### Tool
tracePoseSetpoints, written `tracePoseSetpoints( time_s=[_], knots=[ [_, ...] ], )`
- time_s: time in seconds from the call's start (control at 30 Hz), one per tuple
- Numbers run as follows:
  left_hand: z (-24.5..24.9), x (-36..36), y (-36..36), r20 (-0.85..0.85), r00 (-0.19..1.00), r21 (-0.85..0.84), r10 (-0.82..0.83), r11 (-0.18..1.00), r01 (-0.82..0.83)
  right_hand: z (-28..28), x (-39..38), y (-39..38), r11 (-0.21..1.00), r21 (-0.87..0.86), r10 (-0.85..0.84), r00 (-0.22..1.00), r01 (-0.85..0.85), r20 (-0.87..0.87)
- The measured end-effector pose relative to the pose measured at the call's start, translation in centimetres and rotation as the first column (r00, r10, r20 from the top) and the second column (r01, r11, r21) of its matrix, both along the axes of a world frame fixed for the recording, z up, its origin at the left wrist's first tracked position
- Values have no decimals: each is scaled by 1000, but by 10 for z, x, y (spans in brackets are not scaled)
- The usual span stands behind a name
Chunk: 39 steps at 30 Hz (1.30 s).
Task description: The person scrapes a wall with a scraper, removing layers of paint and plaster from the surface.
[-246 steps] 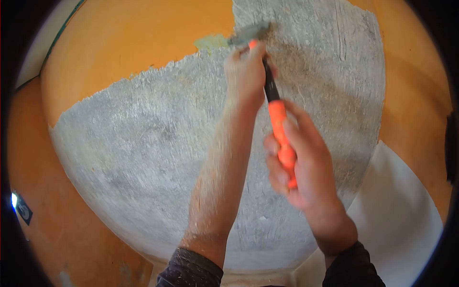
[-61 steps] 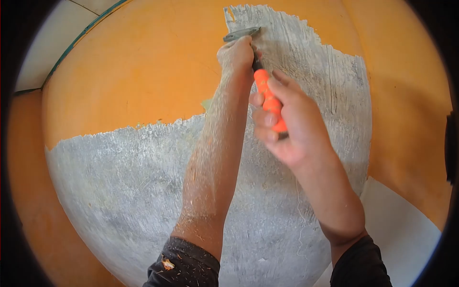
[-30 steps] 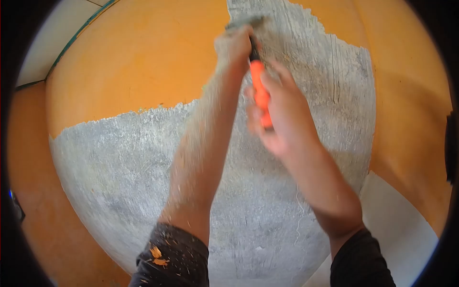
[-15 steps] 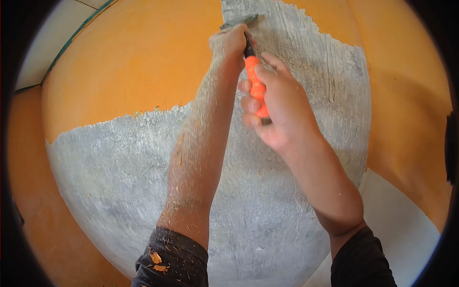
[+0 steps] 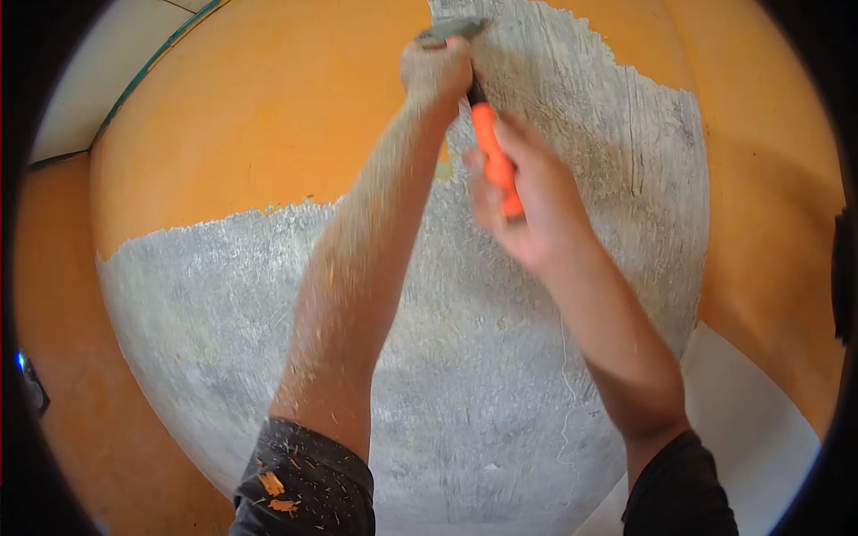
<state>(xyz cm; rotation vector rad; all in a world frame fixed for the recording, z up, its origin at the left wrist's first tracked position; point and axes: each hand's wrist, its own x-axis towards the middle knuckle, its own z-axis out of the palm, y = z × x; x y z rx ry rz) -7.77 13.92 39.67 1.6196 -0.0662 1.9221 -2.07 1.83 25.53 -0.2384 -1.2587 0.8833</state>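
Observation:
A paint scraper with an orange handle [image 5: 497, 161] and a wide dark head [image 5: 458, 32] is held against the wall high in the view. My right hand [image 5: 527, 179] is closed round the handle, slightly blurred. At the top, my left hand [image 5: 436, 71] grips the scraper just below its head, its fingers partly hidden from me. Pale dust and flakes coat the left forearm, and orange paint chips [image 5: 271, 484] cling to that sleeve. Behind both arms is bare grey wall [image 5: 474, 375], bordered by a ragged edge of orange paint [image 5: 268, 125].
Orange wall surfaces [image 5: 760, 179] continue on the right and far left. A white surface [image 5: 742, 402] shows at lower right. A small dark object with a blue light [image 5: 34, 386] is at the left edge. Part of the ceiling [image 5: 85, 80] appears at upper left.
The scraper head and my left hand have shifted slightly up and right in view. My right hand's fingers have closed more round the handle. The wall has also shifted right in view.

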Motion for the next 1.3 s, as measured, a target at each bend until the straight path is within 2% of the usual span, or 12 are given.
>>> tracePoseSetpoints(
  time_s=[0.07, 0.17, 0.27, 0.43, 0.6, 0.77, 0.83, 1.03, 1.1, 1.13, 1.23, 1.3],
  knots=[
    [-59, 7, 14, 4, 999, 68, 37, 997, -37, -57, 7, -12, 997, -55, 46, 999, -44, 25],
    [-171, 4, -27, -36, 999, -104, 38, 994, -41, -147, 6, -43, 984, -177, 33, 999, -34, -8],
    [-272, 5, -54, -118, 985, -284, -122, 955, 84, -238, 12, -62, 954, -294, -38, 998, 49, 42],
    [-408, 9, -79, -124, 912, -619, -391, 749, 237, -375, 44, -93, 854, -516, -56, 997, 73, 48],
    [-520, 36, -98, 14, 846, -787, -533, 516, 338, -464, 90, -137, 572, -790, -93, 974, 221, 206],
    [-561, 82, -126, -1, 734, -913, -679, 301, 277, -499, 119, -178, 488, -855, -53, 984, 175, 171],
    [-547, 92, -128, -17, 716, -895, -698, 330, 301, -496, 130, -182, 469, -873, -85, 990, 138, 111],
    [-467, 112, -124, 15, 722, -760, -692, 462, 458, -423, 149, -164, 657, -728, -115, 980, 196, 160],
    [-461, 111, -126, 106, 707, -782, -699, 380, 494, -408, 152, -165, 740, -655, -38, 982, 152, 185],
    [-463, 111, -129, 189, 693, -781, -696, 321, 536, -414, 153, -170, 728, -669, -40, 983, 150, 178],
    [-501, 112, -133, 176, 709, -825, -683, 290, 485, -446, 161, -171, 663, -749, 54, 998, -6, 39],
    [-537, 116, -141, 122, 730, -890, -673, 251, 380, -484, 165, -180, 534, -840, 130, 991, -100, -36]
  ],
)
